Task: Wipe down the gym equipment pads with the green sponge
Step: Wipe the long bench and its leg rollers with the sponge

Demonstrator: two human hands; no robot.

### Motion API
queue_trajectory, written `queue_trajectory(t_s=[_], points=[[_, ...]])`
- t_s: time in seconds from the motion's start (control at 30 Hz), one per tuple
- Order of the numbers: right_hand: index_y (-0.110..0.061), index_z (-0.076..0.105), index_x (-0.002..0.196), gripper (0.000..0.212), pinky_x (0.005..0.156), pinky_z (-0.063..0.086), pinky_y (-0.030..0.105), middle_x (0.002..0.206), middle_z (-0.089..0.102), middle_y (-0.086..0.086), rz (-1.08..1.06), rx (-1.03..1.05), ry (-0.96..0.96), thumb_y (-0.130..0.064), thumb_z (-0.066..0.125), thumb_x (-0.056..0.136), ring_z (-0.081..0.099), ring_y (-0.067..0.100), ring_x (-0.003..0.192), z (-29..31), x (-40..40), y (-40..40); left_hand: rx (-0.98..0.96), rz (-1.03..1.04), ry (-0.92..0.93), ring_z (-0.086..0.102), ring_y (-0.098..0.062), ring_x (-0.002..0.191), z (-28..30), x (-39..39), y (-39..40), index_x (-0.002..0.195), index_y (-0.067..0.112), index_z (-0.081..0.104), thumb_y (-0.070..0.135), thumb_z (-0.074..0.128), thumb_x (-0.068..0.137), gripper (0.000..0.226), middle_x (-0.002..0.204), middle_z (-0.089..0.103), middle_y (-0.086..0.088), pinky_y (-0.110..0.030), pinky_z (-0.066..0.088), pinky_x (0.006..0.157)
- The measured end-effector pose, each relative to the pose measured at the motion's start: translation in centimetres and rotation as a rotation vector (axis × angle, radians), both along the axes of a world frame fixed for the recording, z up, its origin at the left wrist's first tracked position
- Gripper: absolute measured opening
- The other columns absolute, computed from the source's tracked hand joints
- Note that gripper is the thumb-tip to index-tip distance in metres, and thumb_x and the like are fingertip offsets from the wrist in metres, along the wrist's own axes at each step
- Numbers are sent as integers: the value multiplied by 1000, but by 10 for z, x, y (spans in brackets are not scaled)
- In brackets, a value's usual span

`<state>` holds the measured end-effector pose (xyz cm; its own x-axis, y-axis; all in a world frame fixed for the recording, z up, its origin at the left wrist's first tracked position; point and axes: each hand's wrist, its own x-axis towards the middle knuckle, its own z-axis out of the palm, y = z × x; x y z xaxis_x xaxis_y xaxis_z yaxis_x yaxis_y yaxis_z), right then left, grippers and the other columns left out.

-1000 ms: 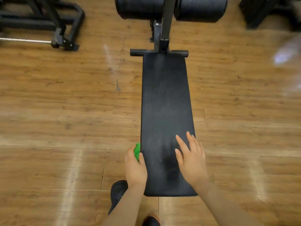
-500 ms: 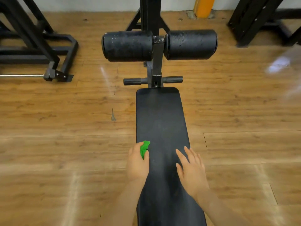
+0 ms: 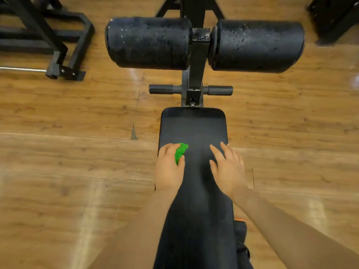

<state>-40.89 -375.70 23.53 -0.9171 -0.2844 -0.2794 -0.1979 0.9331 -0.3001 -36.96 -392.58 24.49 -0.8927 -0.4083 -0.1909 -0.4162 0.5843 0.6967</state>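
A long black bench pad (image 3: 194,129) runs away from me down the middle of the view. My left hand (image 3: 169,167) grips the green sponge (image 3: 180,152) and holds it on the pad's left side, near the far end. Flat on the pad's right side lies my right hand (image 3: 228,167), fingers straight and spread. Beyond the pad's end, two black roller pads (image 3: 149,42) (image 3: 258,45) sit on either side of a black upright post (image 3: 196,61).
Two short black handles (image 3: 161,89) stick out of the post below the rollers. A black rack frame (image 3: 64,45) with a steel bar (image 3: 21,69) stands on the wooden floor at the left. More black frame (image 3: 334,16) stands at the far right.
Both hands have slid forward along the pad toward its far end. The left hand has come from the pad's left edge onto its top with the sponge. The view has moved closer to the rollers.
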Motion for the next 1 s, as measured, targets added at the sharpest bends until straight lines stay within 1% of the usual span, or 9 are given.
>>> queue_trajectory(t_s=[0.07,0.17,0.3,0.5,0.6,0.73,0.8,0.9,1.0], points=[[-27,26,151,50,118,11,40,159,18,7,37,15,-24,-34,35,102,11,26,147,-8,-29,-1,-37,10,-3,44,-14,125,-7,-18,3,129,19,57,12,60,92,38,140,40,-1,-15,31,99],[-28,21,152,50,118,7,37,160,13,5,98,33,-46,-35,32,103,6,23,148,-18,-65,1,-65,82,-6,44,-17,126,-17,-46,11,128,21,58,14,62,91,37,141,35,-2,-29,43,102],[-27,21,152,50,118,6,35,160,14,3,134,24,-95,-34,32,103,7,22,147,-30,-99,11,-151,112,37,49,-17,113,-26,-85,29,129,23,58,16,61,92,37,125,45,0,-24,44,86],[-30,23,151,51,118,16,37,159,17,1,129,-43,-147,-33,36,102,15,21,145,-40,-119,35,-263,23,86,51,-24,108,-43,-144,59,126,16,60,10,65,88,39,121,53,-8,-33,51,80],[-30,23,151,51,118,18,37,158,19,1,140,-82,-138,-32,37,102,17,20,144,-42,-125,44,-280,36,30,50,-29,108,-58,-164,69,123,15,62,8,66,86,38,123,51,-10,-41,53,80],[-27,25,151,51,118,20,38,157,23,2,133,-118,-129,-29,40,101,20,21,143,-48,-130,48,-253,40,-157,42,-27,119,-72,-167,86,129,20,57,28,58,94,36,134,44,-6,-41,45,94],[-24,30,149,51,116,24,39,155,29,4,118,-146,-115,-26,44,100,26,22,141,-50,-130,47,-217,50,-131,43,-26,120,-73,-163,87,132,21,55,35,50,97,38,135,47,-4,-39,43,96],[-15,43,143,47,108,38,43,145,44,9,82,-246,-23,-21,50,97,42,27,133,-56,-130,42,-144,82,-16,50,-22,120,-70,-158,74,140,19,47,31,42,101,41,134,53,-5,-38,41,98],[-12,46,140,50,102,45,43,140,49,10,136,-276,36,-34,38,96,48,27,128,-58,-130,29,-199,121,41,49,-22,121,-71,-148,53,140,15,46,27,41,101,41,134,53,-6,-37,39,98]])
